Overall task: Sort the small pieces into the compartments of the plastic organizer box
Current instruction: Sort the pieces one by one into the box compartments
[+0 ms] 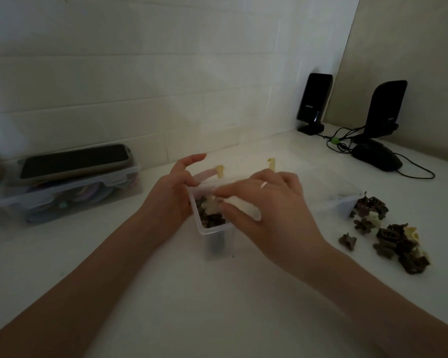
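Head view. Clear plastic organizer box (pixel 211 229): small, translucent, rounded rim, mid-table, part-filled with dark and pale small pieces (pixel 209 211); yellow clasps at its far edge. Left hand (pixel 172 195): fingers curled against the box's left wall, steadying it. Right hand (pixel 267 202): over the opening, fingers spread and reaching in; whether it pinches a piece cannot be told. Loose pile of pieces (pixel 388 239): on the white table (pixel 217 306) to the right, apart from the box. Lidded storage box (pixel 70 195): far left, near the wall. Bare tabletop lies toward the near edge.
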### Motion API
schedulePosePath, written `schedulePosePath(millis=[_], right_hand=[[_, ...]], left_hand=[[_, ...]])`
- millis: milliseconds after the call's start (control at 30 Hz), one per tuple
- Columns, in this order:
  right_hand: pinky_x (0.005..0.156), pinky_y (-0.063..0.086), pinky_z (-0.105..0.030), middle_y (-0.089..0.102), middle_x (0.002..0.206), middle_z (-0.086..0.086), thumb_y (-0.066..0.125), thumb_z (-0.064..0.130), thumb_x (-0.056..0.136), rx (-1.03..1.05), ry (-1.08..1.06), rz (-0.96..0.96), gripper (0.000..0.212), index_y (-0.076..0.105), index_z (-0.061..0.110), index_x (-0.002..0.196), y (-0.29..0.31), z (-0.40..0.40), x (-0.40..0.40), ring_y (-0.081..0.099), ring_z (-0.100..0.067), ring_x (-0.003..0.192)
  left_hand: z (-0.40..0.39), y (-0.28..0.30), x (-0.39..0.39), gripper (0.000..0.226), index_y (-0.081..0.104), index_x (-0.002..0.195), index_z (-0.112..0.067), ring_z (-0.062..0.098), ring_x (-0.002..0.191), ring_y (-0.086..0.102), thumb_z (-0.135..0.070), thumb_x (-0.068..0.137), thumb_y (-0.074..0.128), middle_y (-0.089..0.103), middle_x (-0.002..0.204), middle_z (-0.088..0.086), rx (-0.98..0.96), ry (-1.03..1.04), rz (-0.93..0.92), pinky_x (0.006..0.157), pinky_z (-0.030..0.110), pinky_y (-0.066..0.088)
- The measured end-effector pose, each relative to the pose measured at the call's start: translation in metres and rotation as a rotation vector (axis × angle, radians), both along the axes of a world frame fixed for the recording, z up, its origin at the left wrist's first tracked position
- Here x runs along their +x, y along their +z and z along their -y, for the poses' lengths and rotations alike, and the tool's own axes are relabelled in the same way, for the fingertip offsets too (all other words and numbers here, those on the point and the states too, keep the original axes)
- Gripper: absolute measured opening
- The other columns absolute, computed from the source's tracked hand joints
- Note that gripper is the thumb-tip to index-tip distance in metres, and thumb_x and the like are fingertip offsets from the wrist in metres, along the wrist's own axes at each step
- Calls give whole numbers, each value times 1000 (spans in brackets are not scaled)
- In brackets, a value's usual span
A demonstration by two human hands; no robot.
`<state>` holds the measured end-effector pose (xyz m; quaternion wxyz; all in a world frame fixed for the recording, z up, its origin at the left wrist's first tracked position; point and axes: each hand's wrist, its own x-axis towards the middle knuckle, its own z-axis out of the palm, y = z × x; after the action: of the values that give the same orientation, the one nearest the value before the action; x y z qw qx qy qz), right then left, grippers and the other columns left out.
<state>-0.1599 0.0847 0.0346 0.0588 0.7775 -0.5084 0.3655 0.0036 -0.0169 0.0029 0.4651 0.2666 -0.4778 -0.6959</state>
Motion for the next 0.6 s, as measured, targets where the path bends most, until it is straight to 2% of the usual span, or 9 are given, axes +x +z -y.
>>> schedulePosePath(millis=[33,100,167,200,267,367,433,500,600], right_hand=[[92,28,-34,69,101,20,47,46,89,9,-9,-13,27,66,38,106,-1,1,-2,54,-6,99],[94,36,-35,66,105,21,43,41,94,3,2,161,28,67,36,109,6,0,-18,54,-3,101],[82,45,-31,68,91,22,45,39,95,5,-10,417,24,68,35,100,21,-4,-47,59,-1,87],[73,48,-30,68,78,17,47,42,93,37,-17,462,24,69,36,91,29,-7,-64,60,-6,75],[53,48,-29,66,63,3,53,51,83,209,3,367,26,70,32,76,42,-20,-94,57,-18,52],[36,42,-18,64,52,-6,64,55,62,598,28,222,29,71,29,71,51,-32,-114,49,-14,33],[36,42,-17,67,53,-4,65,60,56,769,-16,92,33,71,35,76,48,-31,-113,51,-12,32],[40,44,-16,70,59,3,70,57,61,867,-53,-30,31,67,41,87,42,-28,-105,57,-10,36],[48,53,-21,71,72,9,77,45,68,984,-69,-162,35,59,48,98,29,-26,-94,68,-10,54]], left_hand=[[0,0,0,54,55,122,-19,26,82,71,3,77,33,73,107,11,-2,-4,7,66,29,58],[1,0,0,54,55,122,-19,27,84,72,4,80,31,73,108,10,-2,-7,21,67,30,58],[0,0,1,54,55,122,-21,29,89,71,4,81,31,73,109,9,6,-5,34,72,33,57],[0,1,1,54,55,122,-21,29,91,71,4,81,31,73,109,9,11,-6,39,74,34,57],[-1,2,2,54,55,121,-22,29,92,71,3,81,31,73,110,8,23,-8,45,77,35,56],[-2,4,2,53,56,120,-22,31,96,69,3,81,31,71,114,10,43,3,50,84,38,53],[-3,4,2,52,57,119,-23,30,96,70,2,81,31,71,114,9,47,8,51,85,38,52],[-3,4,3,51,57,118,-23,29,94,71,2,80,32,72,113,9,38,-1,56,79,35,55],[-3,4,4,51,57,117,-22,29,91,71,2,79,33,72,111,10,46,-15,31,75,34,58]])
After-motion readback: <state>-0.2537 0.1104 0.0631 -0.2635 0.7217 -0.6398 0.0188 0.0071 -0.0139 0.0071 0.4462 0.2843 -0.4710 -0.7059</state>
